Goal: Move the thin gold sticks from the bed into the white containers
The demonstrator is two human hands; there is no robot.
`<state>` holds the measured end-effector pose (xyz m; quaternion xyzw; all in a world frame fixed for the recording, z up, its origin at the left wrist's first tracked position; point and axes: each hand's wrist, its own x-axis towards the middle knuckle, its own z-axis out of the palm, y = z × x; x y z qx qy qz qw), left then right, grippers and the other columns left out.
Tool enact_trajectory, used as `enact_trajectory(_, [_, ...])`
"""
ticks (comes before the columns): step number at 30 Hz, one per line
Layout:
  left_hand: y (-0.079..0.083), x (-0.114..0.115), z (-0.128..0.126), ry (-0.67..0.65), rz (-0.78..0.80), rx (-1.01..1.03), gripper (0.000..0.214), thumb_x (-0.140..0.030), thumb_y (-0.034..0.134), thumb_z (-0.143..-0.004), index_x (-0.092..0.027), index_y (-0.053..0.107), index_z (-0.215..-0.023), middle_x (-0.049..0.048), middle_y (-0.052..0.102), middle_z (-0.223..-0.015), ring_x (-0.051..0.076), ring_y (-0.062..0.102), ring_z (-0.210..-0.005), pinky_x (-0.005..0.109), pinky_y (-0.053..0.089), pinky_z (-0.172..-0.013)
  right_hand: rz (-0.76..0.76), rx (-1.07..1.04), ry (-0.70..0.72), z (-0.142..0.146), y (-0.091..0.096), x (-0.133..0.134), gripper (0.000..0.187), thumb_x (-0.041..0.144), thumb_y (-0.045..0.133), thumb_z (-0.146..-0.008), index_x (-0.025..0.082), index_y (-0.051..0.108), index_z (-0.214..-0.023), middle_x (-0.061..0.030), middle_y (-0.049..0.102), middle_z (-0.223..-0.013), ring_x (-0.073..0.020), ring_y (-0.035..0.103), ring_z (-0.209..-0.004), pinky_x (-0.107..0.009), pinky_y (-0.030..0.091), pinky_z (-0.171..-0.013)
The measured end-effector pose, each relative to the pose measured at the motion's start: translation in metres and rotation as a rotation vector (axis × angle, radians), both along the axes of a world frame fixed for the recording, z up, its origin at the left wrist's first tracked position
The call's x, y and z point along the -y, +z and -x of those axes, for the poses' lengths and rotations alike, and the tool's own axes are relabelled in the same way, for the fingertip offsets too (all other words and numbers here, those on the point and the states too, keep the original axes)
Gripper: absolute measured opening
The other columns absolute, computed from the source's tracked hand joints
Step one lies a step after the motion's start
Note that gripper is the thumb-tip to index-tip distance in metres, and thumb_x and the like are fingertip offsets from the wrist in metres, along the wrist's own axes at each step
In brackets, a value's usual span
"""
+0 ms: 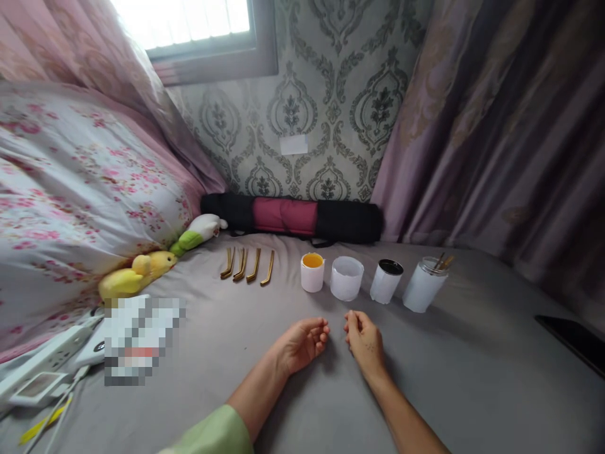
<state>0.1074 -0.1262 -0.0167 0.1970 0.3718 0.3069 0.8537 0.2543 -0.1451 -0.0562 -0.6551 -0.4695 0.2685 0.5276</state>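
Note:
My left hand (306, 344) rests low over the grey sheet, palm turned inward, with its fingers loosely curled and nothing in the palm. Facing it, my right hand (366, 343) shows its back; its fingers are loosely bent, and no held thing is visible. The hands are apart. Beyond them stand a white-wrapped cup with a yellow inside (312, 277), a wide whitish cup (346, 287), a white-wrapped can with a dark inside (385, 290) and a white-wrapped jar (422, 293) holding thin sticks (442, 261). Several gold bent rods (254, 268) lie in groups to the left.
A black and maroon long bag (293, 217) lies along the wall. At left are plush toys (137, 274), a power strip (51, 359) with cables, and a pixelated object (142, 340). A dark flat device (574, 343) lies at far right.

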Motion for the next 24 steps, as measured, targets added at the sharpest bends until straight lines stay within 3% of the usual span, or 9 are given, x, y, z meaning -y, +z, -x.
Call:
enact_trajectory(8, [0.012,-0.048,0.034,0.09,-0.222,-0.323,0.005,-0.014,0.053,-0.07,-0.011,0.052,-0.073,0.0015,0.054,-0.062,0.004,0.048,-0.047,0.014,0.036,-0.044,-0.017,0.053,-0.002,-0.001,0.0,-0.001,0.034,0.048,0.037,-0.075,0.019,0.055,-0.073,-0.0042,0.06,-0.06,-0.0145,0.054,-0.045,-0.023,0.037,-0.039])
enact_trajectory(15, [0.015,-0.098,0.067,0.176,-0.473,-0.842,0.007,-0.018,0.05,-0.074,-0.011,0.049,-0.076,0.0019,0.053,-0.062,0.005,0.046,-0.045,0.016,0.034,-0.041,-0.024,0.093,0.018,-0.002,0.0,-0.001,0.033,0.044,0.034,-0.077,0.019,0.054,-0.074,-0.0046,0.059,-0.06,-0.0155,0.055,-0.049,-0.023,0.039,-0.044])
enact_trajectory(20, [0.019,-0.119,0.079,0.09,-0.583,-1.232,0.024,-0.029,0.046,-0.08,-0.011,0.052,-0.095,0.0044,0.056,-0.086,0.011,0.054,-0.068,0.028,0.046,-0.059,-0.007,0.128,0.012,-0.003,-0.002,-0.002,0.034,0.044,0.033,-0.077,0.018,0.055,-0.074,-0.0055,0.061,-0.062,-0.0146,0.055,-0.049,-0.022,0.039,-0.045])
enact_trajectory(24, [0.024,-0.132,0.083,0.01,-0.686,-1.484,0.03,-0.03,0.047,-0.079,-0.014,0.05,-0.104,0.0071,0.053,-0.102,0.017,0.053,-0.087,0.036,0.045,-0.073,-0.002,0.14,0.017,-0.004,-0.003,-0.003,0.035,0.042,0.032,-0.078,0.017,0.055,-0.075,-0.0048,0.06,-0.06,-0.0139,0.055,-0.049,-0.021,0.039,-0.045])
